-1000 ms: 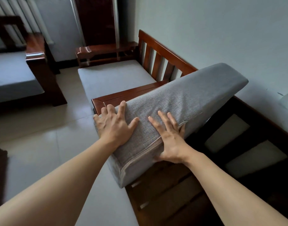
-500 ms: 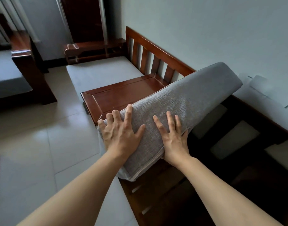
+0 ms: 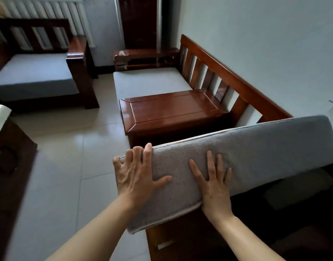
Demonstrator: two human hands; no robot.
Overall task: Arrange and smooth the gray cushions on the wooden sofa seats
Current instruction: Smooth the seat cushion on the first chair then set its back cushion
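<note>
A thick gray cushion (image 3: 256,153) stands tilted on its edge over the bare wooden seat frame (image 3: 180,240) of the sofa in front of me. My left hand (image 3: 137,174) lies on its near corner, fingertips curled over the top edge. My right hand (image 3: 214,183) presses flat on its broad face with fingers spread. Beyond the built-in wooden table (image 3: 173,110), another gray cushion (image 3: 148,81) lies flat on the far seat.
The slatted wooden backrest (image 3: 227,76) runs along the white wall at right. A second sofa with a gray cushion (image 3: 32,76) stands at the left by a radiator. Pale tiled floor (image 3: 67,166) lies between them. A dark wooden piece (image 3: 9,157) sits at the left edge.
The cushion has swung down and toward me, lying lower and more level than before. Both hands stayed on it. The wooden table is now fully uncovered.
</note>
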